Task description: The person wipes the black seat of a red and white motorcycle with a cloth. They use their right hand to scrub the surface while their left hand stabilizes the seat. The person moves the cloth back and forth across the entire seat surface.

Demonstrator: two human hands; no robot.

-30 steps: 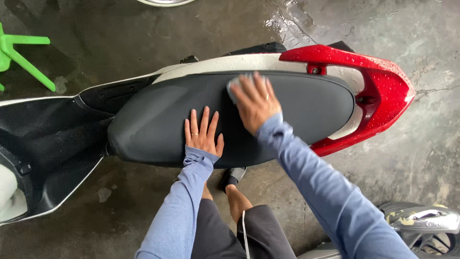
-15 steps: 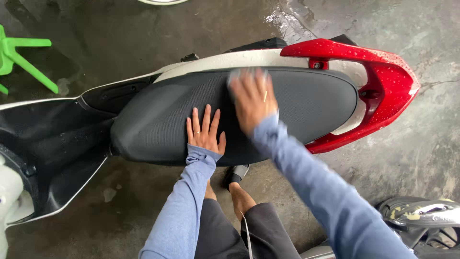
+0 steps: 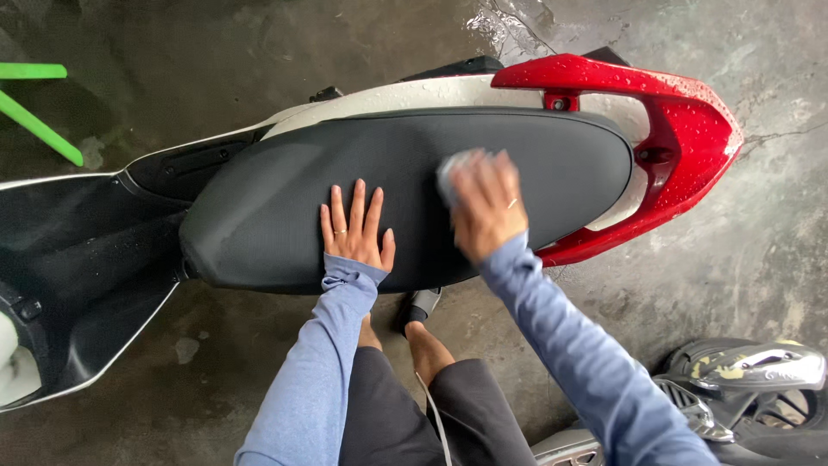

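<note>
Right hand (image 3: pixel 487 207) on black scooter seat (image 3: pixel 285 198), fingers curled over pale cloth (image 3: pixel 450 171), cloth pressed to seat just right of middle; hand motion-blurred. Left hand (image 3: pixel 355 229) flat, fingers spread, holding nothing, on near half of seat, just left of cloth. Seat long axis left-right. Bare seat beyond cloth toward red tail panel (image 3: pixel 690 129); white side trim (image 3: pixel 414 95) along far edge. Wet concrete floor (image 3: pixel 216 52) all round.

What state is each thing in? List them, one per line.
Black padded scooter seat: closed, partly damp.
Red glossy tail panel: beaded with water drops.
Small grey cloth: pressed on the seat under the right hand.
Left hand: flat, fingers spread, on the seat.
Grey concrete floor: wet in patches.
</note>
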